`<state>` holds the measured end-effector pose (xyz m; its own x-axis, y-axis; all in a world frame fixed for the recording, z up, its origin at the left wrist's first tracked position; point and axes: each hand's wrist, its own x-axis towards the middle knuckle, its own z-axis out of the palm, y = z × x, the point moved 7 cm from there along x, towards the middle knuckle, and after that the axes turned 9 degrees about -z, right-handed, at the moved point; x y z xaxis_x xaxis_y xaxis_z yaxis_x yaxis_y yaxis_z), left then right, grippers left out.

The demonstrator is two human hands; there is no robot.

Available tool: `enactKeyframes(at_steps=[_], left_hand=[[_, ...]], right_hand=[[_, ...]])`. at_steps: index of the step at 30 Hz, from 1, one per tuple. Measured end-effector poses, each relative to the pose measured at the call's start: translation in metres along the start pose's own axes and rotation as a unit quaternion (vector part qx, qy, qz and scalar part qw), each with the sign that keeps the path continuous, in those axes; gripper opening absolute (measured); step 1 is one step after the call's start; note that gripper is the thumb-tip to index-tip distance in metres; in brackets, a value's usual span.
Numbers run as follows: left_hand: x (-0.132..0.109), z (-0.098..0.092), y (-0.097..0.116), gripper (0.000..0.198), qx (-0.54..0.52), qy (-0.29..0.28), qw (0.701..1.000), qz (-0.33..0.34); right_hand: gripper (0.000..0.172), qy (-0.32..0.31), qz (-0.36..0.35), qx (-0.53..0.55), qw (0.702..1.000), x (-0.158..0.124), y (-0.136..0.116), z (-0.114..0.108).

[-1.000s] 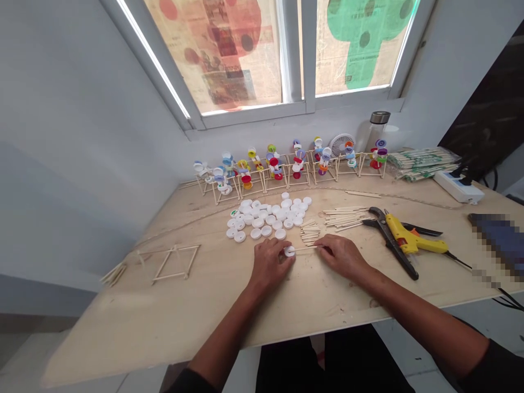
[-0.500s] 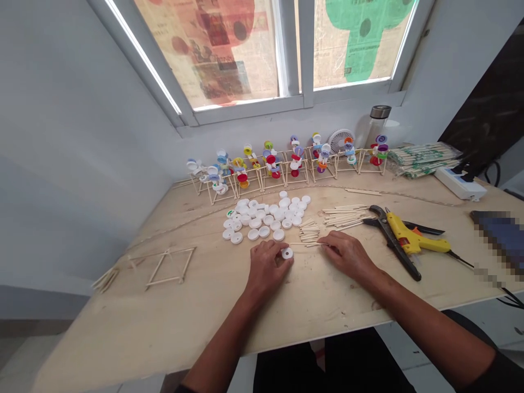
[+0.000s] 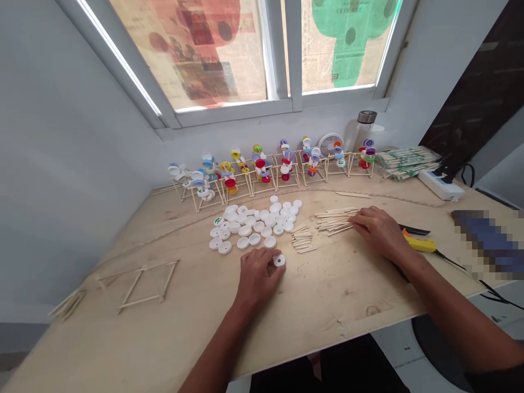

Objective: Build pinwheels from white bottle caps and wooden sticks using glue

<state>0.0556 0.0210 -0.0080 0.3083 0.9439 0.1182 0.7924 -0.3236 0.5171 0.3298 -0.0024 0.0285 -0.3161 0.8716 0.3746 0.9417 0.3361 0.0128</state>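
White bottle cap, just one, sat at fingers of our left hand, grip unclear; our right hand lay open, touching one wooden stick pile.

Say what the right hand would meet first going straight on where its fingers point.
The right hand would meet the loose pile of thin pale wooden sticks first; its fingertips sit at the pile's edge, and depth is unclear, so they may already touch.

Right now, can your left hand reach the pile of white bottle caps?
Probably yes. The left hand sits just in front of the white bottle caps, beside one separate white cap. Nothing seems to stand in the way; only the wooden tabletop shows between them.
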Motion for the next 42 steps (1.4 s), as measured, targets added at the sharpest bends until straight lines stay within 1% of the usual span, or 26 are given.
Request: enactKeyframes(at_steps=[3,5,7,10,13,15,17,19,23,28,33,38,42], left_hand=[[0.000,0.000,0.000,0.022,-0.001,0.001,1.000,0.002],[0.000,0.000,0.000,0.022,-0.001,0.002,1.000,0.003],[0.000,0.000,0.000,0.021,-0.001,0.003,1.000,0.003],[0.001,-0.001,0.001,0.020,0.002,0.005,1.000,0.004],[0.000,-0.001,0.002,0.019,0.004,0.008,1.000,0.005],[0.000,0.000,0.002,0.019,0.004,0.008,1.000,0.005],[-0.001,0.001,0.001,0.019,0.004,0.008,1.000,0.007],[-0.001,0.002,0.001,0.020,0.005,0.010,1.000,0.008],[-0.001,0.004,0.000,0.022,0.003,0.005,1.000,0.008],[0.000,0.006,-0.001,0.022,0.003,0.003,1.000,0.006],[0.000,0.006,-0.001,0.023,0.007,0.004,1.000,0.009],[0.000,0.004,0.001,0.022,0.022,0.017,0.999,0.020],[-0.001,0.004,0.003,0.023,0.024,0.020,0.999,0.032]], right_hand=[[0.017,-0.019,-0.004,-0.031,0.999,0.003,0.008,0.003],[0.018,-0.005,0.002,-0.037,0.999,0.004,0.008,0.002],[0.019,0.022,0.010,-0.021,0.999,0.005,0.002,0.000],[0.018,0.044,0.010,0.041,0.998,0.011,-0.022,0.001],[0.018,0.005,-0.020,0.113,0.993,0.023,-0.057,0.011],[0.017,-0.031,-0.034,0.138,0.989,0.031,-0.077,0.019],[0.015,-0.054,-0.045,0.145,0.987,0.036,-0.092,0.024],[0.012,-0.065,-0.056,0.138,0.987,0.039,-0.101,0.028],[0.008,-0.087,-0.076,0.109,0.987,0.040,-0.108,0.035],[0.011,-0.103,-0.082,0.069,0.989,0.039,-0.108,0.044],[0.010,-0.090,-0.099,0.036,0.990,0.038,-0.109,0.049],[0.015,-0.063,-0.129,-0.002,0.990,0.036,-0.114,0.050],[0.011,-0.054,-0.146,-0.027,0.987,0.035,-0.120,0.049]])
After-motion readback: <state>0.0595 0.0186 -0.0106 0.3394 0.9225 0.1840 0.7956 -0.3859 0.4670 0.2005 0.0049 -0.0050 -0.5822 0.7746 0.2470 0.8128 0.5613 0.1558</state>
